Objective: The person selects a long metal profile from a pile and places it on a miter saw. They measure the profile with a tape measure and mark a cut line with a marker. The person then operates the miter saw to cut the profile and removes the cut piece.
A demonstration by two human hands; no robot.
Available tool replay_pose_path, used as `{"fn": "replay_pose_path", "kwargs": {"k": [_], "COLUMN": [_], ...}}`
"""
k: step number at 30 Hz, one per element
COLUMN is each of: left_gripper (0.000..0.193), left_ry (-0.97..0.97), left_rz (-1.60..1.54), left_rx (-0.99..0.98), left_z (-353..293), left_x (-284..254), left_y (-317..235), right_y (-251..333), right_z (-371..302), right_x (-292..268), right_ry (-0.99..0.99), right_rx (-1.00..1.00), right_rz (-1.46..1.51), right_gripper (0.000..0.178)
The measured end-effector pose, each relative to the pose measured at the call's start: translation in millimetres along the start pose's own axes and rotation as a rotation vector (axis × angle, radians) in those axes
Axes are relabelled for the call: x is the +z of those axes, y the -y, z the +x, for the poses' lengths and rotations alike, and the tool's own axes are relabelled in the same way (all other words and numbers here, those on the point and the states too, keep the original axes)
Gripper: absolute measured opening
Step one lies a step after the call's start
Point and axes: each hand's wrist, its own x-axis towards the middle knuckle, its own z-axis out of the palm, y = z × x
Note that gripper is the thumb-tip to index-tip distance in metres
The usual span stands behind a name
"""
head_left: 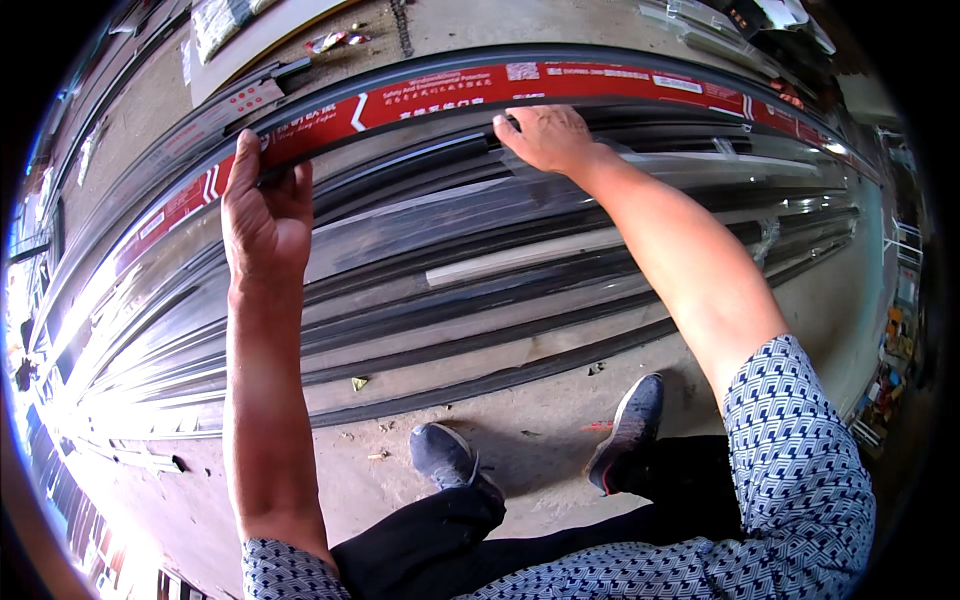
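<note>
A long dark metal profile [619, 82] with red printed film along its face runs across the upper view, bowed by the lens. My left hand [266, 215] is closed around it left of the middle, with the thumb on the red face and the fingers curled underneath. At the profile's lower edge, right of the middle, my right hand [549, 138] holds it from below; its thumb points left and most of its fingers are hidden. Beneath both hands lie several dark long profiles [480, 290], some wrapped in clear plastic film.
A pale strip [525, 257] lies among the lower profiles. My dark shoes [441, 455] stand on the concrete floor [540, 415] close to the stack. A white panel [262, 40] is at the far left, and assorted small items [885, 385] line the right edge.
</note>
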Motion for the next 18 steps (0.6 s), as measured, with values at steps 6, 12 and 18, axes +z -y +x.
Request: {"fn": "replay_pose_path", "kwargs": {"k": [6,12,18], "left_gripper": [0.011,0.015,0.016], "left_ry": [0.214,0.166,0.248], "left_rz": [-0.001,0.014,-0.007], "left_rx": [-0.080,-0.001,-0.023], "left_z": [0,7,18], "left_x": [-15,-19,-23], "left_y": [-6,-10,-11], "right_y": [9,17,12], "right_z": [5,4,-4], "right_x": [-8,-11,-12], "right_ry": [0.018,0.072,0.210], "right_rx": [-0.003,0.112,0.088], "right_rz": [-0.077,0.027,-0.005], "right_gripper": [0.054,0.060,0.067]}}
